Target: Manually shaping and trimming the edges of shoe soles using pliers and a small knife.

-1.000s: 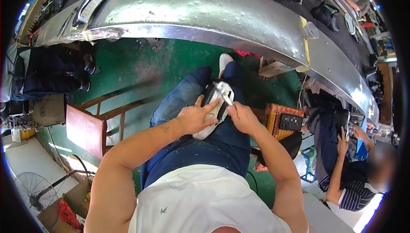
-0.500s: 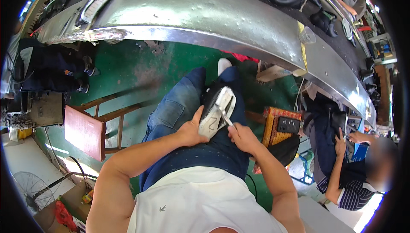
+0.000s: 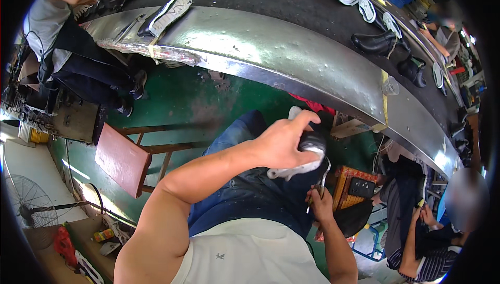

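Observation:
My left hand [image 3: 285, 140] reaches across my lap and grips a black shoe [image 3: 312, 140] between thumb and fingers. The white underside of the shoe faces down towards my thighs and is partly blurred. Close by on the right, my right hand [image 3: 320, 204] is closed around a slim metal hand tool [image 3: 324, 175], its bright, slightly curved shaft pointing up beside the shoe. The tool's exact kind cannot be made out. Both hands are above my dark blue trousers, below the edge of the metal-fronted bench.
Along the bench's metal edge [image 3: 250, 39] lies an upturned shoe [image 3: 169, 15]; several black shoes stand farther back. A pink-topped stool [image 3: 122, 156] is at left, a phone [image 3: 361, 187] on a woven seat at right. One person stands at far left; another sits at right.
My left hand has moved from the shoe's side to over its top, and the shoe has turned from sole up to sole down. The tool has left the sole. The view has shifted.

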Demonstrator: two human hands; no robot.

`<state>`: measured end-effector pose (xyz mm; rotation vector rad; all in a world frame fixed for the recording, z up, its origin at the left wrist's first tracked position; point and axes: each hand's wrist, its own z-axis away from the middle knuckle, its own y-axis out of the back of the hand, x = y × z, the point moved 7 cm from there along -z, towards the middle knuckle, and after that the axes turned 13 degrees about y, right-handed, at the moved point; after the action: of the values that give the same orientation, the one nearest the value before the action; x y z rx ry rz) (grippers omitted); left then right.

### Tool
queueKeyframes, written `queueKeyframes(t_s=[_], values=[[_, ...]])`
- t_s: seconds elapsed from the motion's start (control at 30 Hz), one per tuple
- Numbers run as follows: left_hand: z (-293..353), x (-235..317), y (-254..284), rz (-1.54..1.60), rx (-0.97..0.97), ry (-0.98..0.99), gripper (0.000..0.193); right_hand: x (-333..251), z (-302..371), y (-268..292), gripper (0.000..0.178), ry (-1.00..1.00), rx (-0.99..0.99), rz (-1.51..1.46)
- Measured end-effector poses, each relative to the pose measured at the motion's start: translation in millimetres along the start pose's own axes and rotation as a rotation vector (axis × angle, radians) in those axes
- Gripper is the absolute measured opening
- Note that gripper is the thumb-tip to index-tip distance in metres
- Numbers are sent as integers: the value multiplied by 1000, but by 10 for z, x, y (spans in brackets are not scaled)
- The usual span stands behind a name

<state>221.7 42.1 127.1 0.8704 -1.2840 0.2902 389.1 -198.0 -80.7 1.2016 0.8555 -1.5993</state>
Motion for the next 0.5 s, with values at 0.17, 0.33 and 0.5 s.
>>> queueKeyframes(t_s=[0.17, 0.33, 0.5], values=[[-391, -428, -450, -16, -232, 104, 53, -169, 153, 38, 31, 117, -95, 252], [-172, -1916, -1350, 709, -303, 843, 65, -339, 187, -13, 28, -113, -223, 428], [289, -2388, -1444, 518, -203, 735, 64, -763, 39, -239, 32, -33, -462, 596]])
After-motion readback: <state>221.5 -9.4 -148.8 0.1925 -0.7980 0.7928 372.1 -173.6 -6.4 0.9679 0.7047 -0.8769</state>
